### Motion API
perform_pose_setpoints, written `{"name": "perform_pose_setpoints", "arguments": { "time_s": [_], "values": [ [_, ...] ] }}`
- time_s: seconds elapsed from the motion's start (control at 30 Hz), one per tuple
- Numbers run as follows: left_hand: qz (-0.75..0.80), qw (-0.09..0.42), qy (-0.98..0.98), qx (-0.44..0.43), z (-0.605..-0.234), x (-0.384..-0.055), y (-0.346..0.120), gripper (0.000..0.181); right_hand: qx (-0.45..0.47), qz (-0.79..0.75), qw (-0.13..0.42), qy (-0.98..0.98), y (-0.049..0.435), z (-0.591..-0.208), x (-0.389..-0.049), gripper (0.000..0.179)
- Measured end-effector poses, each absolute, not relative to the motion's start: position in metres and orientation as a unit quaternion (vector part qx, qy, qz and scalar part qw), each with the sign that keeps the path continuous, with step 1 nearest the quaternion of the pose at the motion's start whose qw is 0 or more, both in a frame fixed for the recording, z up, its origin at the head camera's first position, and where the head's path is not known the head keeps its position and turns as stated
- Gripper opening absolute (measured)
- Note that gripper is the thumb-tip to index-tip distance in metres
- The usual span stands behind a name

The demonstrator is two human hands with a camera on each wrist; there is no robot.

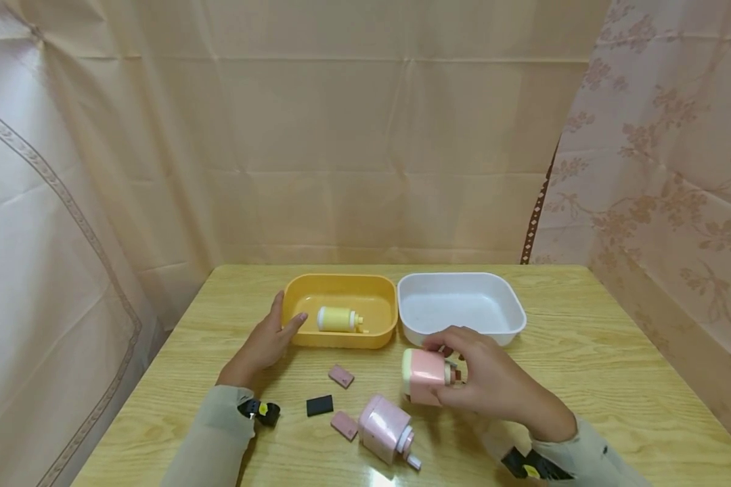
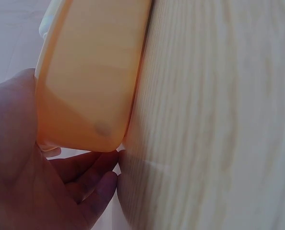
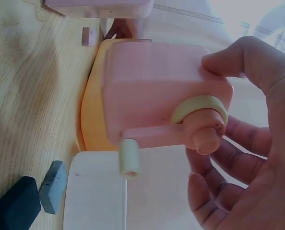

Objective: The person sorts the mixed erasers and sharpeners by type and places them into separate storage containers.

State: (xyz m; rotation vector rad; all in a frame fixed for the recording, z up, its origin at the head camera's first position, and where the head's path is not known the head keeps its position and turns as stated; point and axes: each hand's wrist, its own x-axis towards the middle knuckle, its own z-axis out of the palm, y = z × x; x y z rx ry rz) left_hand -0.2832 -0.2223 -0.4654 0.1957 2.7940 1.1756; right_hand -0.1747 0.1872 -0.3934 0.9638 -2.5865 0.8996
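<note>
hands (image 1: 264, 345) (image 1: 493, 379) pinch: left, the orange tub (image 1: 341, 339) containing a yellow sharpener (image 1: 337, 319); right, a pink sharpener (image 1: 424, 375).

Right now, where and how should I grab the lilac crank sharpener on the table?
I'd grip the lilac crank sharpener by its boxy body, from above, across opposite sides. Its crank handle juts out at the near right, so keep clear of it; a pink eraser sits close on the left.
</note>
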Motion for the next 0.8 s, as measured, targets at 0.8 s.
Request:
{"name": "perform_pose_setpoints", "arguments": {
  "time_s": [0.8],
  "values": [
    [0.382, 0.051, 0.92, 0.065, -0.465, -0.282, -0.223, 0.104, 0.335, 0.336, 0.177, -0.862, 0.178, -0.385, -0.191, 0.059]
  ]
}}
